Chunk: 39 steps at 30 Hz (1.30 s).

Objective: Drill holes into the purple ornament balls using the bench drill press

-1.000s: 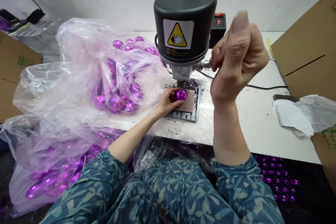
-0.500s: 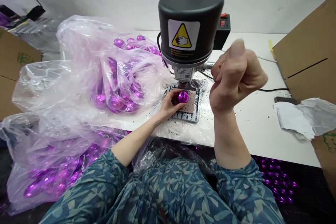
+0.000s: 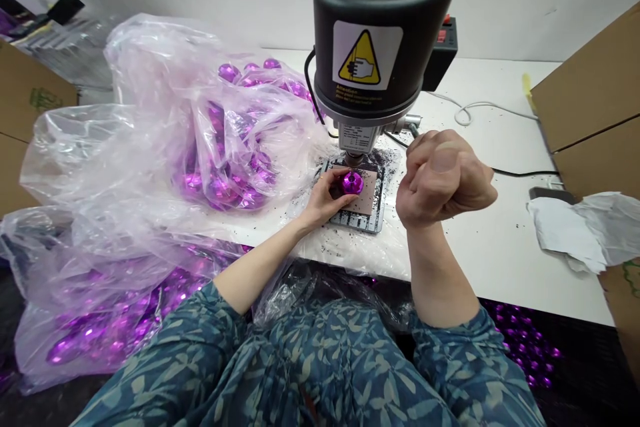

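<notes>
My left hand (image 3: 324, 201) pinches a shiny purple ball (image 3: 353, 183) between thumb and fingers. The ball rests on a brown pad (image 3: 367, 200) on the base plate, right under the chuck (image 3: 354, 160) of a black bench drill press (image 3: 373, 60). A dark spot shows on the ball's top; whether the bit touches it I cannot tell. Closed in a fist, my right hand (image 3: 445, 177) is at the right of the machine, round the end of its feed lever (image 3: 413, 128). Most of the lever is hidden by the fist.
Dark shavings lie around the base plate (image 3: 345, 219). A clear plastic bag (image 3: 165, 80) of purple balls covers the left; another bag (image 3: 65, 340) hangs below. On the right are a white crumpled bag (image 3: 565, 227), cables (image 3: 520, 174) and a cardboard box (image 3: 595, 80).
My right fist has come down with the lever. My left hand still holds the ball in place under the chuck. The view has shifted slightly.
</notes>
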Available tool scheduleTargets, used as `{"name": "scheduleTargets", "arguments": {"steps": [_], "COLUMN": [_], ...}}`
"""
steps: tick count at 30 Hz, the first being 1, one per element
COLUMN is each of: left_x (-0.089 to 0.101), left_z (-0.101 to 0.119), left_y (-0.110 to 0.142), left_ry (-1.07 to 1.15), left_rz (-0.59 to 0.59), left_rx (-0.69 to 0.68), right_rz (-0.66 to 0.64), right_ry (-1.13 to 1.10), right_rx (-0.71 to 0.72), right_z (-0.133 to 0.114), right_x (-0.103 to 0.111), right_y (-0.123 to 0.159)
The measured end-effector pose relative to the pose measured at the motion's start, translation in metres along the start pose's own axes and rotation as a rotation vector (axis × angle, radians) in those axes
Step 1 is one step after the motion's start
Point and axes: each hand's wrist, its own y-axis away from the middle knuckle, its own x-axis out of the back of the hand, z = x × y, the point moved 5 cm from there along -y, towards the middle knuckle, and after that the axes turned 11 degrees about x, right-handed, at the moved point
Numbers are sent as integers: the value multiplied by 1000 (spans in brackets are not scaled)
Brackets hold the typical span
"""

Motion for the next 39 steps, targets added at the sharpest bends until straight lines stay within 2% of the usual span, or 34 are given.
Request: {"name": "scheduleTargets", "arguments": {"steps": [9,13,16,18,19,21,23,24,25,26,28,29,30,31,32,34,36,39], "left_x": [1,0,0,1,3,9,11,8,2,-7,-32,-43,-52,-58,-61,-61,-53,-24], "left_z": [-2,-5,-2,2,4,9,15,18,20,21,17,11,4,-4,-11,-19,-17,-8], "left_y": [-1,-1,-3,-2,0,15,43,62,82,104,146,164,177,186,190,189,182,149], "left_ry": [-44,-29,-43,-72,-94,-143,-168,-173,-179,-197,-295,-372,-458,-538,-602,-629,-535,-387], "left_rz": [17,16,24,58,100,208,261,225,139,-6,-385,-561,-688,-758,-773,-687,-566,-334], "left_rx": [33,38,28,27,26,-4,-118,-199,-292,-374,-486,-499,-488,-458,-417,-379,-445,-530], "right_rz": [61,-16,32,33,16,-81,-83,-90,-87,-88,-69,-53,-30,-10,-2,-2,-23,-12], "right_ry": [-201,-264,-187,-111,-35,-27,-14,-18,-23,-42,-108,-151,-194,-230,-257,-276,-259,-252], "right_rx": [216,313,214,89,-30,-177,-202,-202,-195,-191,-188,-186,-185,-189,-202,-238,-264,-259], "right_z": [-3,-8,-8,-7,-4,0,0,0,1,2,4,5,5,6,7,8,10,11], "right_x": [3,2,-1,-9,-14,-28,-33,-35,-36,-36,-36,-35,-34,-33,-33,-32,-32,-30], "right_y": [8,13,0,-18,-28,-46,-57,-60,-61,-60,-57,-56,-55,-54,-54,-54,-55,-56]}}
